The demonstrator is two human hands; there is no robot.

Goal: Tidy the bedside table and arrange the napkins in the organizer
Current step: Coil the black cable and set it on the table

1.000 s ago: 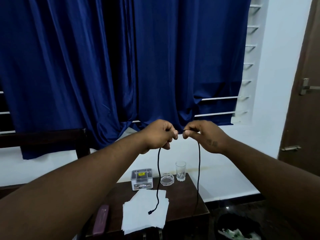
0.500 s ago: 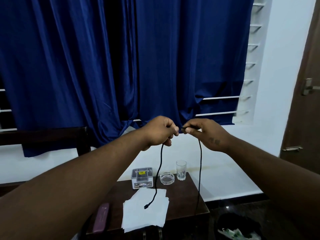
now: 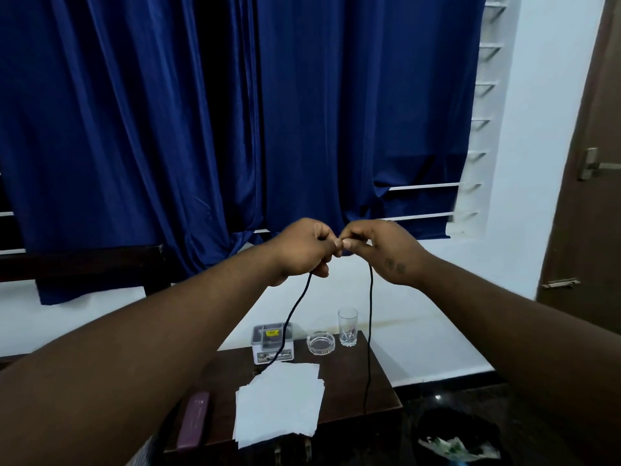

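Hands closer now; thin black cord [image 3: 370, 331] pinched, dangling.

napkins [image 3: 280, 403] sit at the table's [image 3: 349, 388] front, organizer [image 3: 273, 344] behind them, ashtray [image 3: 321, 343] then glass [image 3: 347, 326] to its right.

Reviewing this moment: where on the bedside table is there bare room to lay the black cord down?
Bare wood shows on the bedside table to the right of the napkins, in front of the ashtray and glass. A narrower patch lies between the napkins and the maroon case. The back edge is crowded: organizer, ashtray, glass in a row.
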